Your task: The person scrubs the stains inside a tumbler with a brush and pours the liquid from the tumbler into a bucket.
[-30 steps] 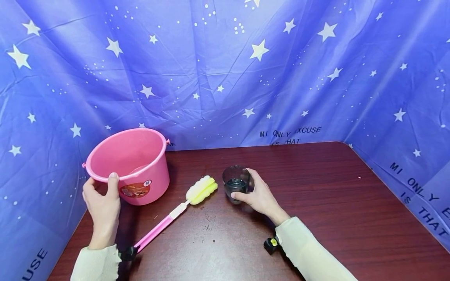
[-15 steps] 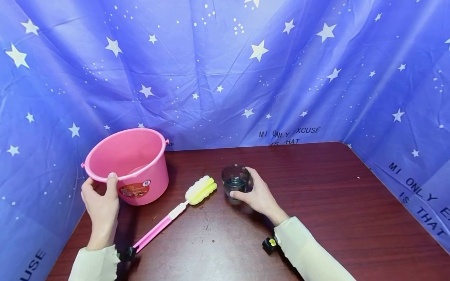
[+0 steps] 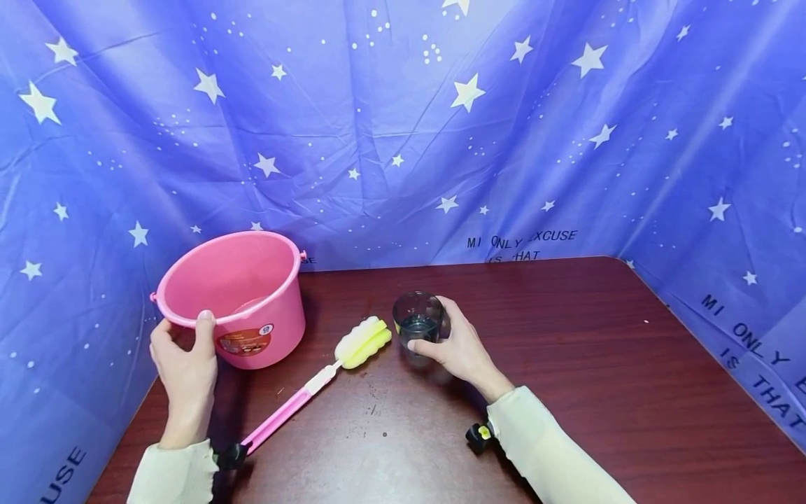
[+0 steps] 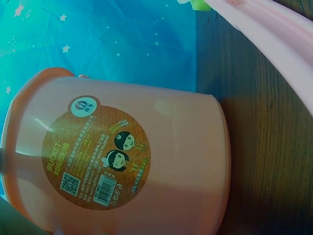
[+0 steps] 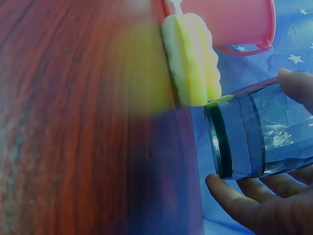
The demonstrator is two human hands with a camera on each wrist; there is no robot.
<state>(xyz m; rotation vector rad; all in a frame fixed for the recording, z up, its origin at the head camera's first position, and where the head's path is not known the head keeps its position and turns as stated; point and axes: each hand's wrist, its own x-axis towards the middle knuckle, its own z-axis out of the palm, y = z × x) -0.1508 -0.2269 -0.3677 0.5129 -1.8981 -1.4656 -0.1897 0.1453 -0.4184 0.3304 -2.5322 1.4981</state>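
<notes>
A pink bucket [image 3: 277, 322] with a round orange label stands upright on the left of the table. My left hand [image 3: 189, 374] grips its near rim, the thumb over the edge; the left wrist view shows mostly the bucket's labelled wall [image 4: 181, 147]. My right hand [image 3: 462, 350] holds a dark, see-through drinking glass [image 3: 417, 308] from its right side, thumb in front. In the right wrist view, the glass [image 5: 239, 132] is upright, its base close over the table, with fingers underneath and behind it. A sponge cup brush [image 3: 364, 343] lies between the hands, its yellow-and-white head near the glass.
The brush's pink handle [image 3: 277, 420] slants toward my left wrist. A dark red-brown wooden table [image 3: 567, 350] carries everything. Blue cloth with white stars [image 3: 378, 140] hangs behind the table and along both sides. Small dark specks lie near the middle of the tabletop.
My right hand has shifted the glass slightly left and away from me, closer to the brush head. The left hand, bucket and brush stay in place; the head view has swayed slightly.
</notes>
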